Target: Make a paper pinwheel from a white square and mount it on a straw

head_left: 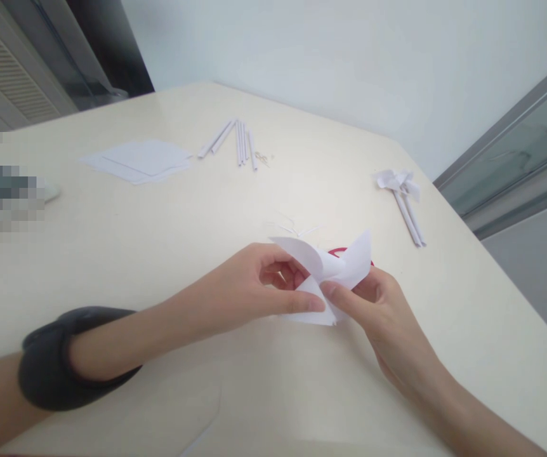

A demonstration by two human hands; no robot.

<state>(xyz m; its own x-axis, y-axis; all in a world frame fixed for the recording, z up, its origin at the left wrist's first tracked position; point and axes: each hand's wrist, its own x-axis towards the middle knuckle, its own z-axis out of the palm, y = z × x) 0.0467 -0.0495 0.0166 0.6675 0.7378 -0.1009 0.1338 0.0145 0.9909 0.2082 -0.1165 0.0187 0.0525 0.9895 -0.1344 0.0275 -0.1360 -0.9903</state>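
On the table, the folded paper sits at the near middle, between both hands. Behind it to the left lie the sheets; the strips lie right of those. The pinwheel lies behind the paper, to its right.

An office or meeting room used for paper craft

A broad cream table meets plain white walls, a glass partition and louvred cabinet doors; paper sheets and rolled paper sticks lie about.

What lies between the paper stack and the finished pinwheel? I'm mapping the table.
Head view: paper sticks and small pins lie between stack and pinwheel.
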